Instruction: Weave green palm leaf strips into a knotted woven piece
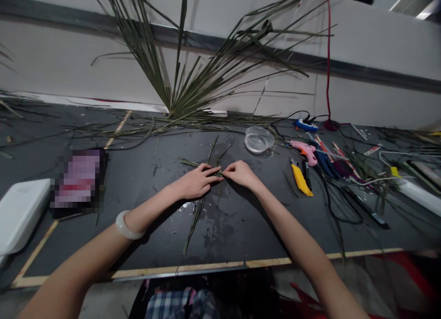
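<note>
Several narrow green palm leaf strips (pixel 194 227) cross each other on the dark table (pixel 151 236) and stick out from under my hands. My left hand (pixel 195 183) lies palm down over the crossing, its fingers stretched out and spread across the strips. Just right of it, my right hand (pixel 243 173) is closed in a pinch at the crossing, holding the end of a palm leaf strip. Part of the crossing is hidden under my left fingers. A pale bangle (pixel 124 226) circles my left wrist.
A large fan of palm leaf (pixel 174 108) leans against the wall behind. To the right are a clear plastic bowl (pixel 257 150), a pink glue gun (pixel 303 151), a yellow cutter (pixel 301 180) and tangled cables. A phone (pixel 79 183) and a white box (pixel 24 213) lie left.
</note>
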